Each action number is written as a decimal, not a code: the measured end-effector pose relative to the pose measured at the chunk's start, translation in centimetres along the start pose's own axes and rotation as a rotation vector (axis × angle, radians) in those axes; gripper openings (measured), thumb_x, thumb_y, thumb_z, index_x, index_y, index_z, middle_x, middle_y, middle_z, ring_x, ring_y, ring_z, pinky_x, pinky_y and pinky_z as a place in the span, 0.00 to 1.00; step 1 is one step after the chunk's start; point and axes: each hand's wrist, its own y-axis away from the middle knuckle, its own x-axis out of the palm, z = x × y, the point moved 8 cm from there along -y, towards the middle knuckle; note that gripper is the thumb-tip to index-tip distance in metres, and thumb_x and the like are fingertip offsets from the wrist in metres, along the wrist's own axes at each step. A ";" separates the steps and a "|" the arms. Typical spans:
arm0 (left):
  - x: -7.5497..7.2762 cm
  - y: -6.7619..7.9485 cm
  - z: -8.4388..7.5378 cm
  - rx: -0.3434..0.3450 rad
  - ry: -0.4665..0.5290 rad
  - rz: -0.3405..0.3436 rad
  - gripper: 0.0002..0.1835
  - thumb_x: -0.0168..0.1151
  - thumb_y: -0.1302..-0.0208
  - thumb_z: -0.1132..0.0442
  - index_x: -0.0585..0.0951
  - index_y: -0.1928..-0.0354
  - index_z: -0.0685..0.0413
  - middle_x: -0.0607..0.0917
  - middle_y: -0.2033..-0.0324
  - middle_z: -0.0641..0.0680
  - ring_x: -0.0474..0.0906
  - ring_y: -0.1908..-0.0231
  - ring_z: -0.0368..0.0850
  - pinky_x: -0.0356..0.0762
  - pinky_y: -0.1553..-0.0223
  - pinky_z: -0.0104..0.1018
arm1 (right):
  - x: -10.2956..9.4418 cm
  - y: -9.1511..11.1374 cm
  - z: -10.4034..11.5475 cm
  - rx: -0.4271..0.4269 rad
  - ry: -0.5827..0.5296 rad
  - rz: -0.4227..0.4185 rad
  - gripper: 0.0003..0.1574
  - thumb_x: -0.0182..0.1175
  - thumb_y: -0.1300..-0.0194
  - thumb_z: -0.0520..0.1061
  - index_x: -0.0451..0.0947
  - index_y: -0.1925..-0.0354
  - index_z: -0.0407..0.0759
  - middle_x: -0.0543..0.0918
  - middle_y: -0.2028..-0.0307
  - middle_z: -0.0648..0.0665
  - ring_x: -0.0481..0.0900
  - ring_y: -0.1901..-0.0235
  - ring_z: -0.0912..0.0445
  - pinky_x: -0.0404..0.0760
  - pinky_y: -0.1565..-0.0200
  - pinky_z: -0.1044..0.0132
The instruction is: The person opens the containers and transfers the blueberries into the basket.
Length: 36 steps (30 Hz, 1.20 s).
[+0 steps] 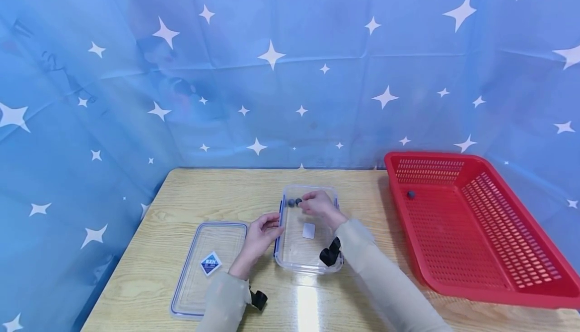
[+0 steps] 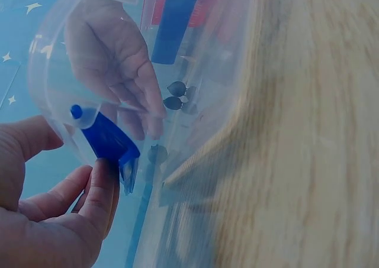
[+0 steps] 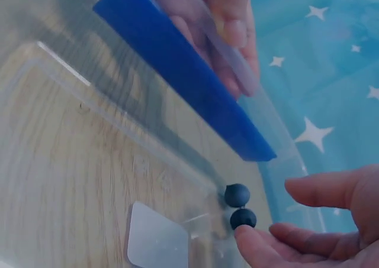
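A clear plastic box (image 1: 294,246) with blue side latches stands on the table. My left hand (image 1: 260,234) grips its left side, thumb at the rim and fingertips against the blue latch (image 2: 109,141). Inside the box, two dark blueberries (image 3: 237,195) sit side by side near the far left corner. Over them reaches my right hand (image 1: 318,205), thumb spread away from the fingers. One fingertip of it is right at the nearer blueberry (image 3: 243,218), with nothing held between thumb and fingers.
The box's clear lid (image 1: 190,291), edged in blue and bearing a BXH sticker (image 1: 210,263), lies on the table at left. A large red basket (image 1: 414,251) stands at right with one blueberry (image 1: 411,194) in it. A white label (image 1: 308,230) shows on the box's floor.
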 end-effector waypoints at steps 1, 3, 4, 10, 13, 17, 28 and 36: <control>0.0 0.0 0.0 -0.001 0.000 0.000 0.21 0.57 0.43 0.78 0.68 0.47 0.81 0.73 0.52 0.78 0.70 0.49 0.70 0.75 0.57 0.22 | 0.0 0.0 -0.1 0.010 0.014 0.000 0.24 0.57 0.38 0.36 0.70 0.44 0.29 0.77 0.49 0.33 0.78 0.51 0.43 0.78 0.49 0.57; 0.0 0.0 0.0 -0.004 0.002 0.001 0.21 0.57 0.43 0.78 0.69 0.47 0.81 0.73 0.52 0.78 0.70 0.49 0.70 0.75 0.57 0.22 | 0.2 -0.1 -0.1 0.018 0.041 0.003 0.24 0.57 0.38 0.36 0.69 0.43 0.29 0.76 0.48 0.33 0.78 0.51 0.43 0.77 0.49 0.56; 0.1 0.0 0.1 -0.007 0.005 0.000 0.21 0.57 0.43 0.78 0.69 0.47 0.81 0.73 0.51 0.78 0.70 0.49 0.70 0.75 0.57 0.21 | 0.2 -0.1 -0.1 0.026 0.049 0.005 0.25 0.57 0.38 0.36 0.69 0.43 0.29 0.76 0.48 0.34 0.78 0.51 0.43 0.77 0.49 0.56; 0.1 -0.1 0.1 -0.003 0.013 0.004 0.22 0.57 0.43 0.78 0.68 0.46 0.82 0.72 0.51 0.78 0.70 0.49 0.70 0.75 0.57 0.21 | 0.5 -0.4 -0.1 0.033 0.100 -0.017 0.25 0.58 0.39 0.36 0.70 0.44 0.28 0.79 0.53 0.34 0.79 0.55 0.46 0.80 0.53 0.59; 0.0 -0.3 0.5 0.000 0.025 0.004 0.22 0.57 0.43 0.79 0.68 0.47 0.82 0.73 0.52 0.78 0.70 0.50 0.70 0.75 0.57 0.22 | 0.5 -0.6 -0.3 0.044 0.122 -0.038 0.25 0.59 0.39 0.36 0.70 0.44 0.29 0.81 0.55 0.35 0.80 0.58 0.46 0.80 0.55 0.61; -0.3 -0.8 1.9 0.004 0.027 -0.006 0.22 0.59 0.43 0.78 0.69 0.47 0.80 0.74 0.52 0.76 0.73 0.51 0.66 0.76 0.57 0.23 | 0.5 -1.1 -0.4 0.043 0.157 -0.055 0.24 0.59 0.40 0.36 0.71 0.46 0.30 0.82 0.58 0.36 0.80 0.58 0.47 0.79 0.53 0.59; -0.4 -0.9 2.5 0.032 0.001 -0.018 0.21 0.59 0.43 0.77 0.70 0.47 0.79 0.75 0.53 0.74 0.74 0.51 0.64 0.76 0.57 0.23 | 0.2 -1.9 -0.9 0.041 0.170 -0.109 0.16 0.58 0.43 0.33 0.78 0.54 0.34 0.82 0.59 0.39 0.80 0.64 0.51 0.80 0.64 0.64; -0.5 -1.1 2.7 0.047 -0.018 -0.022 0.21 0.60 0.44 0.77 0.71 0.48 0.78 0.76 0.53 0.72 0.75 0.53 0.61 0.77 0.56 0.26 | 0.6 -2.3 -1.1 0.002 0.142 -0.132 0.14 0.64 0.48 0.30 0.79 0.60 0.32 0.81 0.62 0.38 0.78 0.75 0.55 0.79 0.73 0.68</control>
